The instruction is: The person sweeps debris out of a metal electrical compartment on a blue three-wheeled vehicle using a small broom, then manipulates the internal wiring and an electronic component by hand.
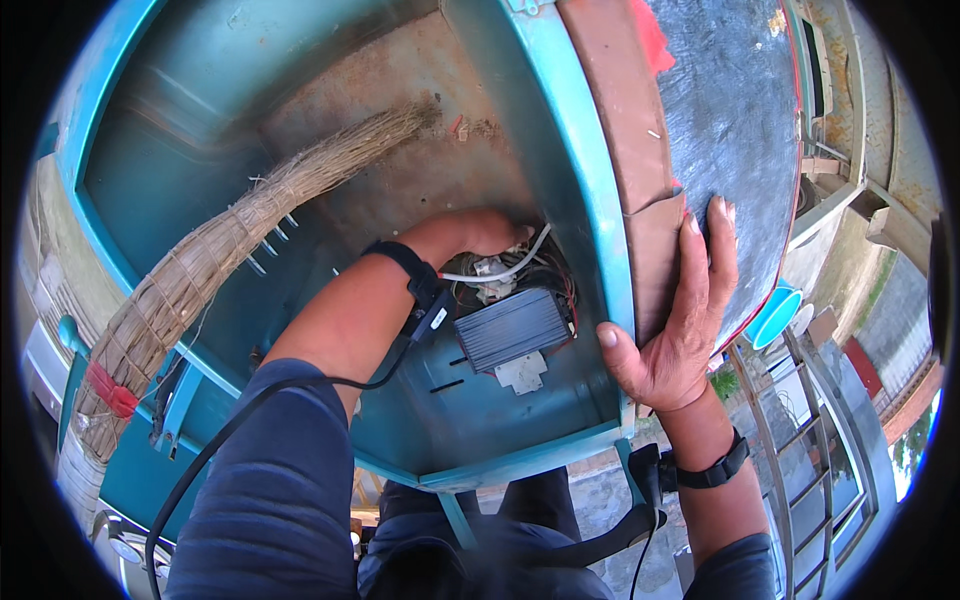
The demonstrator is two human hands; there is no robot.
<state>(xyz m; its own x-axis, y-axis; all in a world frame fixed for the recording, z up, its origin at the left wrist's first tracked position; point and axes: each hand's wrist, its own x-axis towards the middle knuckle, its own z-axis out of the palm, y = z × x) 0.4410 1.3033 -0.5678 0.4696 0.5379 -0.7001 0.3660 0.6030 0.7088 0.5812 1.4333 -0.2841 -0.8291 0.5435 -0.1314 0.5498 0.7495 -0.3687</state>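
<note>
Deep in the teal compartment [590,150] with the left hand [490,233], just beside wires [556,280] and a white cable [515,268], right above the black finned box [512,328] toward the near right; cannot tell whether pinching anything, with fingertips hidden; thumb spread wide on the right hand [672,362], laid along the dark panel [725,110]; could yank a connection loose by tugging blind in that tangle, could trap a forearm [345,315] by letting the panel slip, if hinged; below, a rust-stained floor [475,170] with grit [484,129]; over the left rim, a straw broom [250,215]; outside, a ladder-like frame [812,415] and teal basin [773,318]
</note>
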